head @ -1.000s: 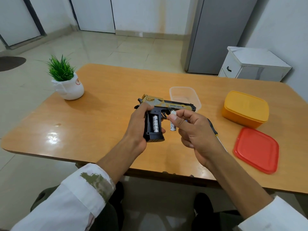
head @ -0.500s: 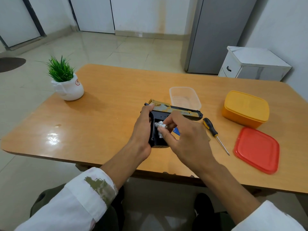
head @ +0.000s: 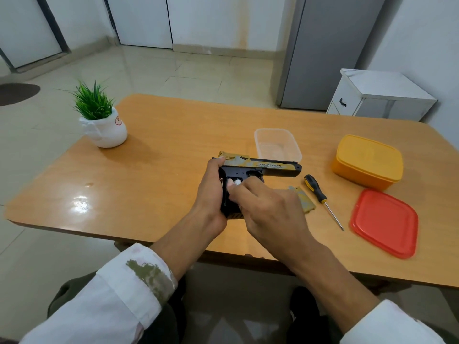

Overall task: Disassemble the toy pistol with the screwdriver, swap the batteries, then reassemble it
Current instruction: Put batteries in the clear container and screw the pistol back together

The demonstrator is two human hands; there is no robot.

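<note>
One potted plant [head: 99, 120], well left of the fingers. One left hand [head: 211, 192], fingers curled round the grip of one toy pistol [head: 273, 167]. Two batteries [head: 237, 182] in the open grip, beneath one right hand [head: 270, 212], its fingers close together with the tips pressing on them. Beyond the fingers: one clear tub [head: 277, 135]. Right of them: one grip cover [head: 306, 203], partly hidden by that hand; one screwdriver [head: 316, 191]; one yellow tub [head: 367, 161]; one red lid [head: 385, 222].

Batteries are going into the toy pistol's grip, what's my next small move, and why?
Probably push the battery fully home with the right hand while the left hand grips the toy pistol. Battery ends show in the open grip, and the cover plate and screwdriver lie on the table, ready for closing.
</note>
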